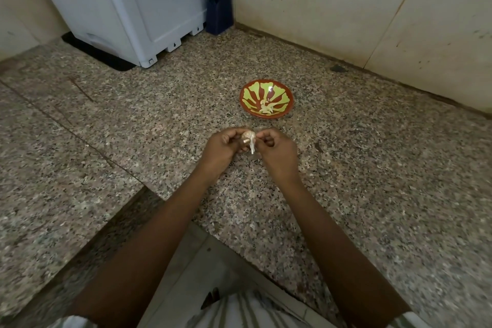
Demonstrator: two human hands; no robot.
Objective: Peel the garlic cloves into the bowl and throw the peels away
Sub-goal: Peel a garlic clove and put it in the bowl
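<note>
Striped clothing fills the bottom edge of the head view, and two bare forearms reach forward from it over a pale floor and then over a speckled granite counter. The counter wraps round the person in a corner shape, with slabs to the left and to the right.

Both hands meet just above the counter, near the middle of the picture. The left hand has its fingers curled round a piece of garlic, which is pale and papery and shows between the two hands. The right hand is just beside it, fingers bent, with thumb and fingertips pinching a thin whitish strip of peel that hangs down from the garlic. The hands are slightly blurred, so finer detail of the fingers cannot be made out.

Beyond the hands and a little to the right, a small shallow bowl sits on the counter, red-brown with a yellow-green pattern. Several pale peeled cloves lie in its lower part.

Farther back on the left, a large white plastic appliance stands on a dark mat. Just to its right, in the corner, stands a dark blue object; what it is cannot be told. A stained cream wall runs behind the counter on the right, and a small dark spot lies on the counter near its base.
</note>
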